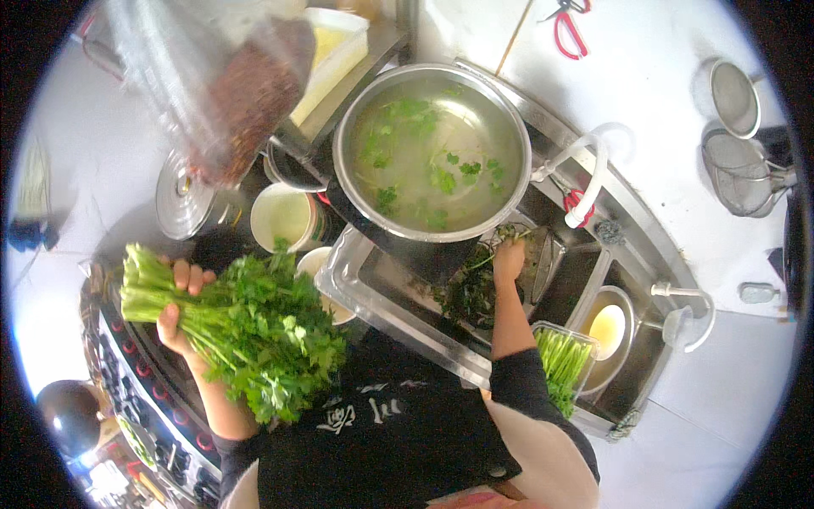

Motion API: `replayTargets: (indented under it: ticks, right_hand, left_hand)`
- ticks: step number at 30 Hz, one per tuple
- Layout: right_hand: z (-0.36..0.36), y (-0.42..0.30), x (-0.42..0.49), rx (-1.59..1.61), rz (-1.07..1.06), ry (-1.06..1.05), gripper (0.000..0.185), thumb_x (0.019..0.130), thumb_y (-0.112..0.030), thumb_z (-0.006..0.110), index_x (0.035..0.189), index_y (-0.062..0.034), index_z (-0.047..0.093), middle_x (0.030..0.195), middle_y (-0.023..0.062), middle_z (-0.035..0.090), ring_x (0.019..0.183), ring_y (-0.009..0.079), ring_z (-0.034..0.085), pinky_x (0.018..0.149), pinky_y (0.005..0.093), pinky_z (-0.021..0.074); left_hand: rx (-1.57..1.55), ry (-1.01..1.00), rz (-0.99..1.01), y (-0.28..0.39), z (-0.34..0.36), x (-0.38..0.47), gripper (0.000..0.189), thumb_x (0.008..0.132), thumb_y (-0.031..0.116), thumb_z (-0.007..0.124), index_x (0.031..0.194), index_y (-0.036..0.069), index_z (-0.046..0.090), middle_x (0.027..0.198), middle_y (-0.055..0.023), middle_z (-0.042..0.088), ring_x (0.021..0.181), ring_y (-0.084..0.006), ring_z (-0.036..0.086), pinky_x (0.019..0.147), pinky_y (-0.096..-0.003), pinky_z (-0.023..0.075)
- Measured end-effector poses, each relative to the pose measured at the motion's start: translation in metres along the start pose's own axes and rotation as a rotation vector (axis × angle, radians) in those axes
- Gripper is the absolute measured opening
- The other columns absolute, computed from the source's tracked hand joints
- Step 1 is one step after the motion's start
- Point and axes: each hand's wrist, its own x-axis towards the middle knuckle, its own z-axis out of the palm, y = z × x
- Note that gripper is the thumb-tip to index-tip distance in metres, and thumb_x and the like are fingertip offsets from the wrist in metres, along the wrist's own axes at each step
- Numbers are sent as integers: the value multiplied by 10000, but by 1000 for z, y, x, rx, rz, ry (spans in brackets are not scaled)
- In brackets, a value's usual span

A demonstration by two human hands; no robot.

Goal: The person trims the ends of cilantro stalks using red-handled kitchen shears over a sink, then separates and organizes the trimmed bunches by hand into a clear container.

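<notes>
My left hand (173, 331) grips a thick bunch of leafy green celery (267, 331) by its pale stalks, leaves hanging to the right. My right hand (510, 257) reaches into the steel sink (407, 270), fingers down among dark, wilted green scraps (472, 289). Its fingertips touch some pale stems, but whether they are closed on them is hidden. Just beyond the sink scraps stands a large round steel basin (340, 149) of water, with loose celery leaves (470, 168) floating in it.
A clear plastic box of celery (559, 362) stands right of my forearm, beside a bowl (626, 331) in the second basin. White faucets (588, 184) line the sink's back. A plastic bag with reddish-brown contents (254, 95) and a white bucket (286, 216) are at left. Strainers (734, 98) hang right.
</notes>
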Motion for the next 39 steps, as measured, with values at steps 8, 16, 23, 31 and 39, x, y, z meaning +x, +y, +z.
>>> replayTargets:
  ticks: [8, 16, 23, 31, 39]
  right_hand:
    - [-175, -119, -137, 831, -468, 207, 171, 983, -213, 413, 918, -66, 474, 762, 30, 473, 638, 91, 419, 545, 238, 340]
    - [-257, -247, -194, 1404, -648, -88, 126, 955, -183, 465, 930, -63, 495, 767, 25, 488, 662, 111, 430, 567, 236, 328]
    - [-257, -314, -231, 1467, -766, -512, 130, 924, -147, 508, 983, -33, 491, 836, 37, 509, 730, 112, 429, 602, 234, 332]
    - [-256, -351, -258, 1180, -1058, -333, 332, 942, -109, 485, 1226, 57, 442, 935, 81, 562, 897, 165, 526, 814, 275, 425]
    - [-251, -341, -299, 803, -1128, -578, 308, 978, -213, 428, 1197, -8, 497, 640, -41, 432, 576, 38, 380, 512, 177, 267]
  left_hand:
    - [-103, -16, 53, 0, 5, 10, 578, 745, 208, 575, 1263, 35, 383, 951, -58, 426, 879, -172, 430, 931, -351, 354]
    - [-160, 7, 46, 9, 14, 14, 532, 705, 206, 616, 1183, 53, 439, 923, -60, 448, 861, -180, 469, 906, -353, 408]
    - [-231, 70, 40, 30, 11, -6, 499, 689, 158, 614, 1146, 49, 448, 903, -76, 489, 840, -197, 502, 835, -358, 435]
    - [-297, 67, 61, 34, 14, -8, 515, 671, 145, 646, 1142, 44, 462, 913, -87, 515, 845, -221, 535, 822, -368, 461]
    - [-243, -166, -63, 20, 57, -6, 535, 679, 159, 660, 1168, 20, 491, 978, -98, 571, 895, -204, 565, 835, -333, 450]
